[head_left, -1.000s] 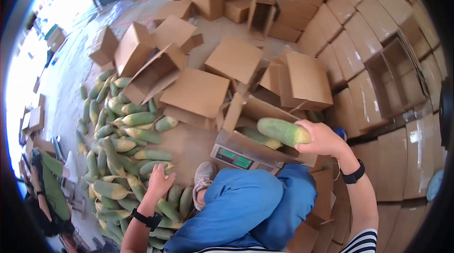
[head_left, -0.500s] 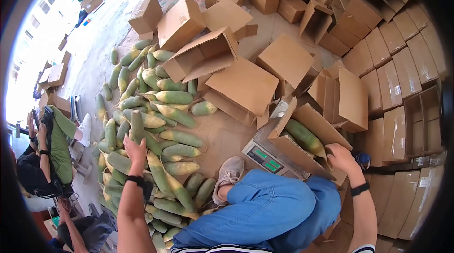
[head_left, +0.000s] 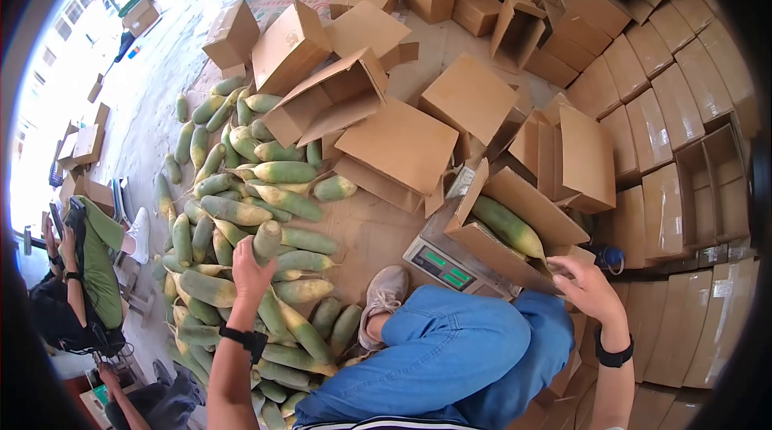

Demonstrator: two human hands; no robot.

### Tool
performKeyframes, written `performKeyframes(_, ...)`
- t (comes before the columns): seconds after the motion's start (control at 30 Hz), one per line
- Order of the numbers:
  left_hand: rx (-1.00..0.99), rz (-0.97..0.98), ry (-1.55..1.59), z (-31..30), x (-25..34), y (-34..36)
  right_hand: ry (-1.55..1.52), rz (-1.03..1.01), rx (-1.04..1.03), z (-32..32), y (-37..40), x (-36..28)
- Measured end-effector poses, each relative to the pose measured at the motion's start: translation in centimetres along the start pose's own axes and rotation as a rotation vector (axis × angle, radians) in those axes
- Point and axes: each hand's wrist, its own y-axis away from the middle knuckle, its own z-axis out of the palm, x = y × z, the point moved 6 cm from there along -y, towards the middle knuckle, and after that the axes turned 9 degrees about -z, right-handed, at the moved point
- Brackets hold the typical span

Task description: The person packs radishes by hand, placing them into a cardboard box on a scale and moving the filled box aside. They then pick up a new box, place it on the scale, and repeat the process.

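Observation:
A green radish stands nearly upright in my left hand, whose fingers are wrapped round it above the heap of green radishes. On the other side, my right hand is open, fingertips right at the near edge of an open cardboard box. Inside that box lies another long green radish, its pale tip towards my right fingers. The box sits on a digital scale with lit green figures.
Open empty cartons lie beyond the heap. Stacked boxes form a wall along the right. A blue round object is near the box. At left, a seated person and another person's arm show.
My left hand has lifted the radish from the heap and moved it right. My right hand's fingers have loosened at the box edge. The whole view has shifted slightly left.

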Motion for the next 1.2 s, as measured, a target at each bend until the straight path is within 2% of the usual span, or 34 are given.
performKeyframes(0.07, -0.012, 0.108, 0.143, -2.4, 4.7, 0.6, 0.087, -0.140, -0.005, -0.1, -0.5, -2.6)
performKeyframes(0.1, -0.009, 0.118, 0.152, -3.7, 6.9, 0.7, 0.092, -0.138, 0.008, -0.1, -0.8, -3.6)
performKeyframes(0.17, -0.168, -0.030, 0.574, -5.8, 11.0, 0.8, 0.187, -0.354, 0.007, 0.3, -1.1, -7.1)
performKeyframes(0.23, -0.219, 0.022, 0.663, -8.9, 16.7, 1.1, 0.262, -0.551, 0.089, 0.4, -1.0, -10.3)
performKeyframes(0.3, -0.332, 0.061, 1.054, -11.4, 22.4, 1.7, 0.313, -0.703, 0.224, 0.0, -0.6, -14.1)
performKeyframes(0.33, -0.343, 0.081, 1.061, -12.1, 24.8, 1.9, 0.320, -0.691, 0.242, 0.4, -0.6, -14.8)
performKeyframes(0.4, -0.550, 0.168, 1.274, -12.6, 30.1, 2.9, 0.245, -0.804, 0.403, -0.1, 0.2, -16.2)
performKeyframes(0.47, -0.761, -0.004, 1.526, -11.3, 34.5, 4.3, 0.305, -0.762, 0.482, -0.5, 0.7, -14.9)
performKeyframes(0.5, -0.863, 0.028, 1.521, -10.6, 36.6, 4.8, 0.359, -0.720, 0.551, -1.0, 1.1, -14.1)
performKeyframes(0.53, -0.966, 0.059, 1.513, -9.5, 38.0, 5.0, 0.368, -0.701, 0.528, -2.1, 1.6, -13.3)
performKeyframes(0.57, -0.967, 0.060, 1.513, -8.2, 38.1, 4.7, 0.369, -0.700, 0.528, -2.9, 2.2, -12.1)
performKeyframes(0.63, -0.731, 0.514, 0.876, -5.7, 38.9, 4.8, 0.395, -0.465, 0.517, -4.3, 2.6, -8.0)
performKeyframes(0.67, -0.644, 0.634, 0.654, -4.2, 38.6, 5.2, 0.391, -0.462, 0.520, -5.0, 2.8, -6.4)
performKeyframes(0.7, -0.647, 0.639, 0.651, -2.4, 38.1, 5.6, 0.447, -0.396, 0.450, -5.3, 2.6, -4.3)
performKeyframes(0.77, -0.498, 0.797, 0.325, 0.8, 37.4, 7.0, 0.498, -0.327, 0.381, -5.0, 1.7, -1.3)
performKeyframes(0.83, -0.503, 0.835, 0.248, 2.7, 36.8, 8.1, 0.546, -0.166, 0.121, -3.3, -0.2, 2.1)
performKeyframes(0.87, -0.505, 0.867, 0.173, 3.4, 36.6, 8.5, 0.540, -0.165, 0.123, -2.7, -1.0, 2.9)
performKeyframes(0.93, -0.486, 0.871, 0.158, 3.4, 36.6, 8.6, 0.422, -0.122, -0.033, -0.2, -3.0, 4.6)
performKeyframes(0.97, -0.465, 0.873, 0.149, 3.3, 36.6, 8.7, 0.414, -0.120, -0.036, 0.8, -4.0, 5.8)
performKeyframes(1.03, -0.471, 0.876, 0.140, 3.3, 36.6, 8.5, 0.238, -0.251, -0.035, 2.9, -5.6, 7.6)
performKeyframes(1.07, -0.468, 0.880, 0.138, 3.2, 36.7, 8.3, 0.234, -0.247, -0.034, 3.4, -6.1, 8.9)
performKeyframes(1.13, -0.456, 0.909, 0.113, 3.2, 37.1, 8.4, 0.371, -0.168, -0.219, 4.2, -6.2, 11.2)
performKeyframes(1.2, -0.448, 0.932, 0.090, 3.3, 37.1, 8.6, 0.316, -0.141, -0.181, 3.4, -4.9, 12.0)
